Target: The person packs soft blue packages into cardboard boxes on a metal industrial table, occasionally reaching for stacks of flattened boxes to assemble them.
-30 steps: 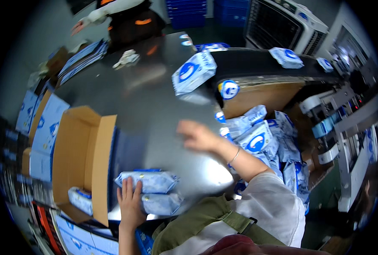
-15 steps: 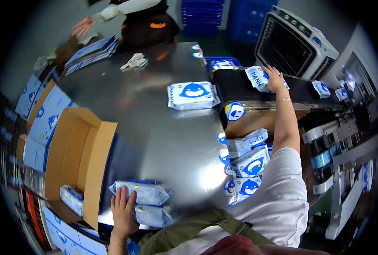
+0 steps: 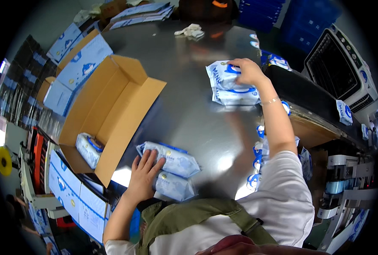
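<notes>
Table (image 3: 184, 97): conveyor (image 3: 295, 87) joined at right edge, open carton (image 3: 112, 108) placed at left edge as before. White pack (image 3: 223, 74), touched on conveyor earlier, now held over lower pack (image 3: 242, 99) near right edge, gripped by bent fingers of right hand (image 3: 249, 72). Near-edge pack (image 3: 178, 161) still partly covered by left hand (image 3: 147, 173), fingers spread flat.

1. Left hand (image 3: 146, 173): palm down, fingers slightly spread.
2. Left forearm (image 3: 123, 212): slanting inward.
3. Right hand (image 3: 248, 72): fingers curled in grip; thumb hard to make out.
4. Right arm (image 3: 279, 125): stretched forward.
</notes>
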`<action>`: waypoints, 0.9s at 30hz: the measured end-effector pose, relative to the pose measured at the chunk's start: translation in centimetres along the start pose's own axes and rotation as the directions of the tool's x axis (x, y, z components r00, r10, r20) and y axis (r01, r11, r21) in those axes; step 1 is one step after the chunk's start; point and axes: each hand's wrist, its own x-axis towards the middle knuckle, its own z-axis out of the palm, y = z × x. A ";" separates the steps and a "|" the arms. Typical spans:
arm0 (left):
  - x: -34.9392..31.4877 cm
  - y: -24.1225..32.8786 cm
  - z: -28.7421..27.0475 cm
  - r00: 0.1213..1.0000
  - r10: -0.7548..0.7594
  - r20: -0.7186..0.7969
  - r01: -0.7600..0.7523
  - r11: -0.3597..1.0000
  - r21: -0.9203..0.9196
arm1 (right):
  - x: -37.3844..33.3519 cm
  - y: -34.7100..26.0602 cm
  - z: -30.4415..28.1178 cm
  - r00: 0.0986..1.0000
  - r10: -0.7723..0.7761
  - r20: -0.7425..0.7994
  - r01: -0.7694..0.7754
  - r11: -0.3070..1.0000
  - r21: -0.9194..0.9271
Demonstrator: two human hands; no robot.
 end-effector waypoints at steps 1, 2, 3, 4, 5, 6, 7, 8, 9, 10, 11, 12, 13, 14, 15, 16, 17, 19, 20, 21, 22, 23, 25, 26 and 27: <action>0.0 -0.1 -0.1 1.000 -0.006 0.025 0.005 1.000 0.007 | -1.9 -2.0 -0.3 0.998 -0.066 -0.012 0.066 0.997 0.037; 0.0 -0.1 -0.2 0.999 -0.008 0.037 0.008 1.000 -0.002 | -4.2 -5.0 -0.8 0.998 -0.063 -0.025 0.063 0.998 -0.009; 0.4 -0.1 -0.3 0.999 0.009 0.038 -0.008 1.000 -0.024 | -6.8 -5.8 -0.1 0.990 -0.113 -0.089 0.111 0.993 -0.024; 0.4 -0.1 -0.4 0.999 0.016 0.044 -0.014 0.999 -0.047 | -9.8 -8.4 -0.5 0.994 -0.082 -0.074 0.078 0.995 -0.056; 0.5 -0.1 -0.5 0.999 0.028 0.047 -0.026 0.998 -0.049 | -12.8 -10.7 -0.6 0.994 -0.098 -0.049 0.091 0.986 -0.139; 0.6 -0.4 -0.4 0.998 0.045 0.050 -0.042 0.998 -0.055 | -15.1 -13.0 0.0 0.998 -0.061 -0.031 0.054 0.978 -0.202; 0.4 -0.6 -0.3 0.998 0.047 0.048 -0.044 0.997 -0.058 | -16.2 -14.5 0.5 0.999 -0.030 -0.018 0.027 0.983 -0.181; 0.4 -0.8 -0.3 0.997 0.055 0.049 -0.052 0.997 -0.059 | -16.8 -15.3 0.8 1.000 0.007 -0.006 -0.008 0.987 -0.162; 0.6 -1.2 -0.4 0.996 0.072 0.059 -0.070 0.997 -0.036 | -16.3 -15.3 0.9 1.000 -0.007 -0.009 0.005 0.987 -0.162; 0.9 -1.5 -0.5 0.992 0.101 0.073 -0.100 0.995 -0.017 | -14.9 -14.6 1.1 0.998 -0.032 -0.048 0.023 0.984 -0.179; 1.4 -1.6 -1.1 0.989 0.120 0.084 -0.119 0.993 -0.010 | -12.8 -13.4 0.8 1.000 0.025 0.015 -0.025 1.000 -0.008; 2.3 -1.5 -1.4 0.984 0.155 0.086 -0.155 0.988 -0.010 | -10.7 -11.3 -0.1 0.993 0.081 0.085 -0.092 0.985 0.143; 2.9 -1.2 -1.5 0.981 0.186 0.046 -0.191 0.975 0.117 | -8.3 -8.2 -0.5 0.936 0.186 0.300 -0.271 0.923 0.272; 2.4 -1.1 -1.1 0.992 0.075 -0.097 -0.076 0.997 0.001 | -7.1 -5.5 -0.6 0.824 0.243 0.511 -0.457 0.819 0.347; 1.6 -1.0 -0.3 0.971 -0.062 -0.233 0.031 0.991 -0.133 | -7.4 -3.9 0.5 0.832 0.235 0.503 -0.473 0.774 0.421; 1.0 -0.8 0.9 0.915 -0.210 -0.345 0.113 0.953 -0.280 | -7.6 -2.0 2.2 0.839 0.229 0.494 -0.486 0.725 0.489; -0.7 -1.5 3.3 0.792 -0.402 -0.460 0.225 0.892 -0.393 | -6.9 -1.4 3.1 0.849 0.206 0.487 -0.484 0.673 0.559; -3.4 -1.8 7.1 0.651 -0.728 0.217 0.426 0.114 -0.897 | -6.7 -5.0 3.8 0.836 0.129 0.533 -0.518 0.506 0.690; -3.7 -1.3 8.0 0.642 -0.577 0.506 0.368 -0.347 -0.863 | -7.1 -6.1 4.7 0.829 0.083 0.553 -0.541 0.367 0.757; -2.9 0.2 8.0 0.662 -0.532 0.528 0.372 -0.378 -0.848 | -7.7 -7.1 6.3 0.835 0.045 0.549 -0.538 0.274 0.797; -1.9 1.7 7.9 0.680 -0.497 0.539 0.369 -0.404 -0.837 | -7.9 -9.1 7.0 0.819 -0.013 0.574 -0.566 0.145 0.811; -1.4 2.2 7.9 0.725 -0.510 0.464 0.308 -0.363 -0.880 | -8.5 -10.1 7.1 0.838 -0.024 0.545 -0.540 0.107 0.835; -1.2 2.4 8.8 0.794 -0.510 0.332 0.202 -0.293 -0.935 | -10.3 -10.6 7.3 0.876 0.006 0.482 -0.482 0.019 0.876; -1.8 2.6 9.1 0.814 -0.510 0.277 0.159 -0.264 -0.951 | -11.3 -10.2 7.8 0.893 0.035 0.449 -0.448 -0.035 0.893; -2.4 3.3 8.7 0.811 -0.548 0.207 0.145 -0.155 -0.977 | -12.0 -9.6 8.0 0.919 0.038 0.391 -0.389 -0.057 0.919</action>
